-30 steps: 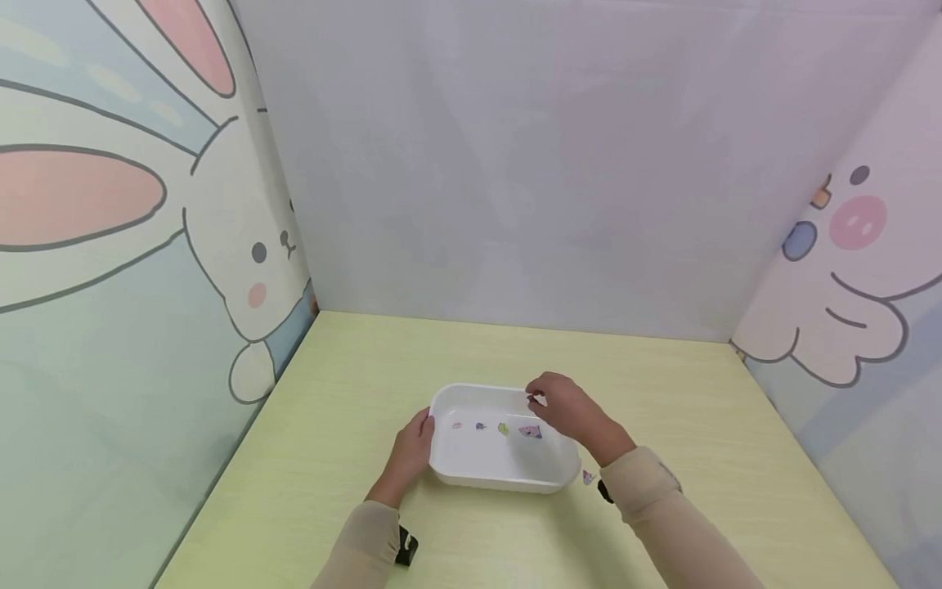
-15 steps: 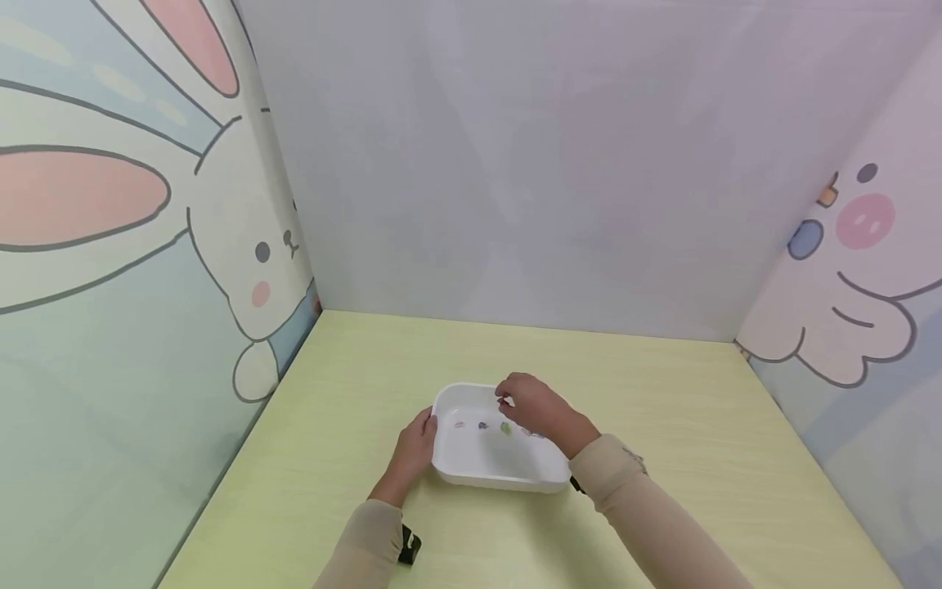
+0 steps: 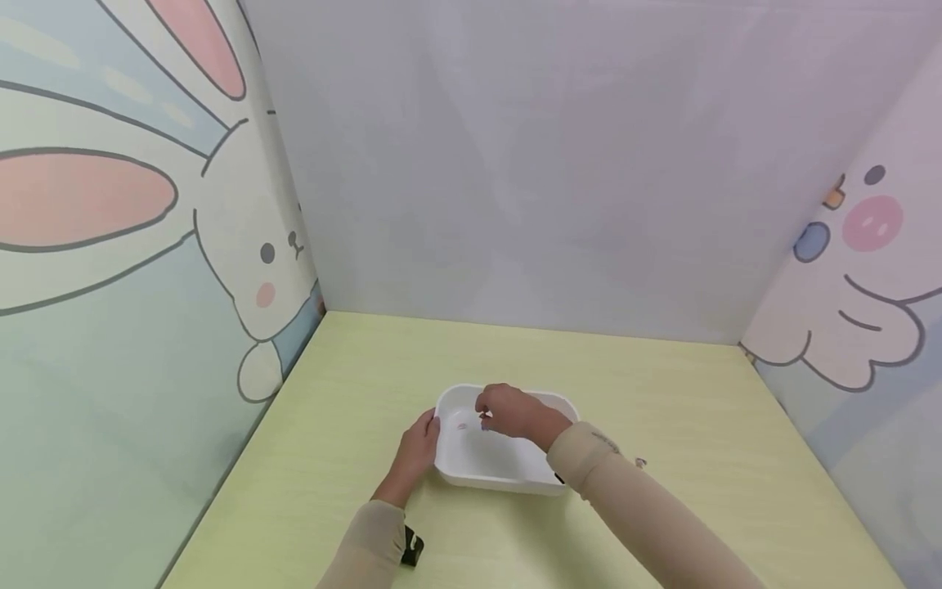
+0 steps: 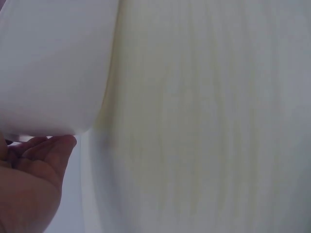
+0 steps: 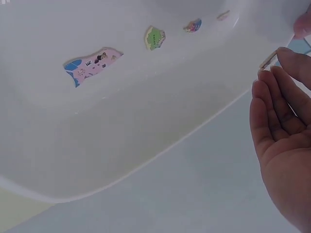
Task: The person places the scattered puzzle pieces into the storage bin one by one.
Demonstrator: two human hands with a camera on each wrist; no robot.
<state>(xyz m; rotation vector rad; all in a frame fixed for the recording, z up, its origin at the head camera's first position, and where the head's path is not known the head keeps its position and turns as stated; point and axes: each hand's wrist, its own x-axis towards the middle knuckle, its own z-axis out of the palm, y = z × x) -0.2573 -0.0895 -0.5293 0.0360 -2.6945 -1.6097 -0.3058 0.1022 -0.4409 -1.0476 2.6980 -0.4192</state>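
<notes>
A white rectangular tray (image 3: 508,483) with rounded corners stands on the table. My left hand (image 3: 414,456) grips its left end; in the left wrist view that hand's curled fingers (image 4: 56,153) meet the tray's outer wall. Over the tray's inside, my right hand (image 3: 515,411) pinches a small flat piece (image 5: 268,61), seen edge-on in the right wrist view. Inside the tray several irregular printed pieces lie spaced in a row: a pink and blue one (image 5: 92,65), a green one (image 5: 155,38), a multicoloured one (image 5: 193,25) and a small pale one (image 5: 223,15).
Another small printed piece (image 3: 641,463) lies on the light yellow table (image 3: 383,352), right of the tray beyond my right sleeve (image 3: 625,483). A grey wall (image 3: 515,164) stands behind the table, with cartoon-printed panels at both sides.
My right hand has moved left across the tray, from near its back right to left of its middle, carrying the small piece. My left hand keeps its grip on the tray's left end.
</notes>
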